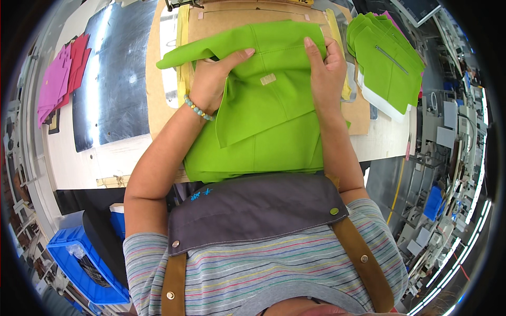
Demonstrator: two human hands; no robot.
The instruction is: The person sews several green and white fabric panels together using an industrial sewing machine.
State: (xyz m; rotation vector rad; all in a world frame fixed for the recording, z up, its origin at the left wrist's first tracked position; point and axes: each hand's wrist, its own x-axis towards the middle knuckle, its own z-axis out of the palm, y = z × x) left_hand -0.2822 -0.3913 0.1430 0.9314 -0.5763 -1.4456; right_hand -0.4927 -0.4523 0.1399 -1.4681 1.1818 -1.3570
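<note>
Under our left grip (213,81) and right grip (329,71), we have a flat tan board (242,17) on our pale, smooth table (63,166). Left of the left grip rests a dark, glossy rectangular sheet (126,84); farther left, flat pink pieces (52,87) and red pieces (79,63) fan out. Right of the right grip, stacked green panels (387,63) overlie a white sheet (386,107).

In the upper middle of the frame, the left hand (213,79) and the right hand (329,71) hold a sheet (279,60) between them. More cloth (253,158) lies under it, just above the apron (253,205) in the lower middle. A board (232,15) lies behind the sheet, on the table (121,163). Left of the board is a metal plate (118,79), then a left pile (54,84) of pieces. A right pile (392,63) sits at the upper right. A bin (62,243) is at the lower left.
</note>
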